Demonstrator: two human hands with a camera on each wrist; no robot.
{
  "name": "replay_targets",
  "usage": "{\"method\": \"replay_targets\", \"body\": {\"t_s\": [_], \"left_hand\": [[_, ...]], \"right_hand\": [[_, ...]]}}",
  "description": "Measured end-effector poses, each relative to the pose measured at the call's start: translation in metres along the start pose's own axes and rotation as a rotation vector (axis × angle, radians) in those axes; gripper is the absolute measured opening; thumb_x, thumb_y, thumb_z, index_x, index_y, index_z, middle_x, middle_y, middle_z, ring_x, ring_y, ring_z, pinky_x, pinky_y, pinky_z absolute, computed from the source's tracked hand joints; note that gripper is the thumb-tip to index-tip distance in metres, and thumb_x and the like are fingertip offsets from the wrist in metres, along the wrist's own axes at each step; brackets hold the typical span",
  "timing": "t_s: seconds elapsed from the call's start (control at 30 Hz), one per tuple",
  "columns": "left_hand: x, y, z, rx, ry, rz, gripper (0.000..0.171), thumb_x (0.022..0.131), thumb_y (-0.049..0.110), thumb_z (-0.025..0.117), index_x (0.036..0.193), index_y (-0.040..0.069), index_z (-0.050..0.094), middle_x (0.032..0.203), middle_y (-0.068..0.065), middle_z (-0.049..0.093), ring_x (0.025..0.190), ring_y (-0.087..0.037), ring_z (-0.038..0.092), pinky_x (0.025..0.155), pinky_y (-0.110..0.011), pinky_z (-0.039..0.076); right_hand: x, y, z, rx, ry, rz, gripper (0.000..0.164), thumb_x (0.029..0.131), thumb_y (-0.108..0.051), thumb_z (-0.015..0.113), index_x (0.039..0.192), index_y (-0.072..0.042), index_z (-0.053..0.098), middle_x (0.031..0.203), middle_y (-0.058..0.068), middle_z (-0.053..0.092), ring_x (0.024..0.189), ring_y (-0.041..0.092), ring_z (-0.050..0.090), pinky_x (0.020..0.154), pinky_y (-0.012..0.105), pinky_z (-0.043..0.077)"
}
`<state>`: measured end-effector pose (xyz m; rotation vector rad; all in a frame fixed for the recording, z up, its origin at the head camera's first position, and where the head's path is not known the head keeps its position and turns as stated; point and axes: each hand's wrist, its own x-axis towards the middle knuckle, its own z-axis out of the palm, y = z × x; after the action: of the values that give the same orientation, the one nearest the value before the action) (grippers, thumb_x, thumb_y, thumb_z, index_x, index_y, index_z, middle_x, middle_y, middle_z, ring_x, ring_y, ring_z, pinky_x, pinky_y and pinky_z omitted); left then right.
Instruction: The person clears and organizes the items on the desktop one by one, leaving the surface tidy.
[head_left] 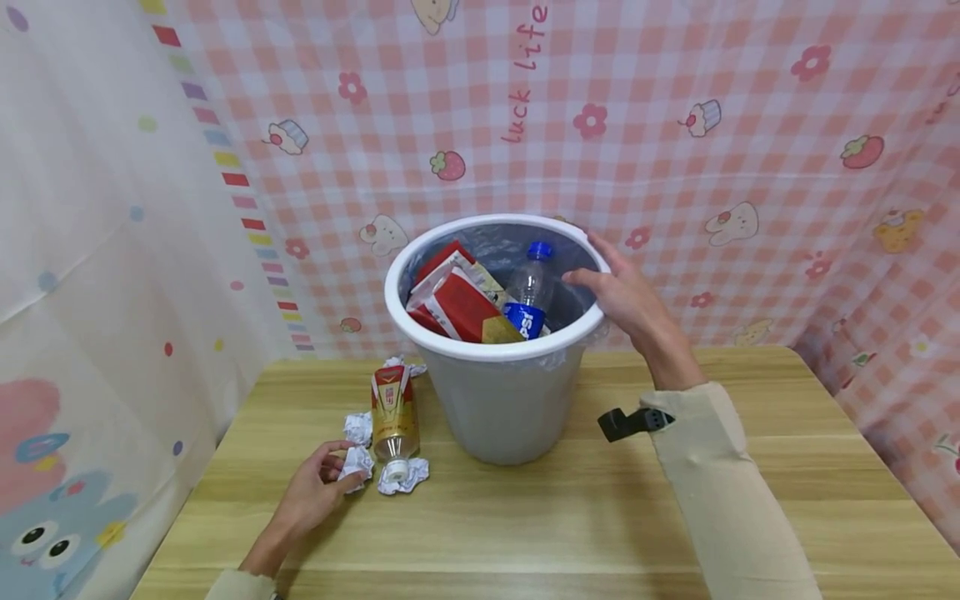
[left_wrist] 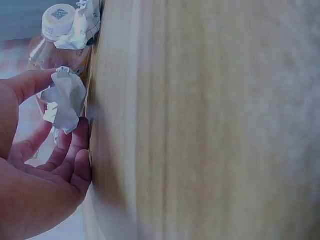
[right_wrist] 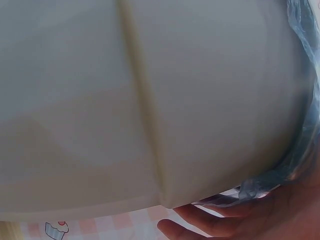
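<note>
My left hand [head_left: 311, 490] is low over the tabletop, thumb and fingers around a crumpled paper ball [head_left: 357, 468]. The left wrist view shows this paper ball [left_wrist: 68, 100] between thumb and fingertips. Just beyond it lies a red and gold plastic bottle [head_left: 394, 408], its white cap [left_wrist: 58, 21] toward me. With my right hand [head_left: 630, 296] I grip the rim of a white trash bin [head_left: 498, 408], thumb over the inside and fingers outside. Red cartons [head_left: 468, 308] and a Pepsi bottle [head_left: 531, 287] with a blue cap are inside the lined bin.
More crumpled paper lies around the bottle: one ball [head_left: 358, 428] to its left, one [head_left: 415, 475] by the cap, another [head_left: 405, 365] behind. A checked cloth [head_left: 600, 83] hangs behind the wooden table [head_left: 525, 533]. The clear liner [right_wrist: 270, 182] folds over the rim.
</note>
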<state>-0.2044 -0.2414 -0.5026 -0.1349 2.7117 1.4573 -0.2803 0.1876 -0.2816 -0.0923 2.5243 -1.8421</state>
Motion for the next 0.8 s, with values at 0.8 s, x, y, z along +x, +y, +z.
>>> {"method": "replay_targets", "body": {"t_s": [0.8], "left_hand": [[-0.004,0.016,-0.024,-0.138,0.0,-0.02,0.06,0.09,0.023,0.073,0.14,0.008,0.044,0.116,-0.015,0.058,0.092,-0.014,0.06,0.077,-0.029,0.052]], "right_hand": [[0.002,0.001,0.0,0.001,0.012,-0.001,0.08,0.093,-0.024,0.061,0.159,-0.026,0.017,0.16,0.015,0.028,0.129,0.037,0.05,0.107,0.051,0.04]]}}
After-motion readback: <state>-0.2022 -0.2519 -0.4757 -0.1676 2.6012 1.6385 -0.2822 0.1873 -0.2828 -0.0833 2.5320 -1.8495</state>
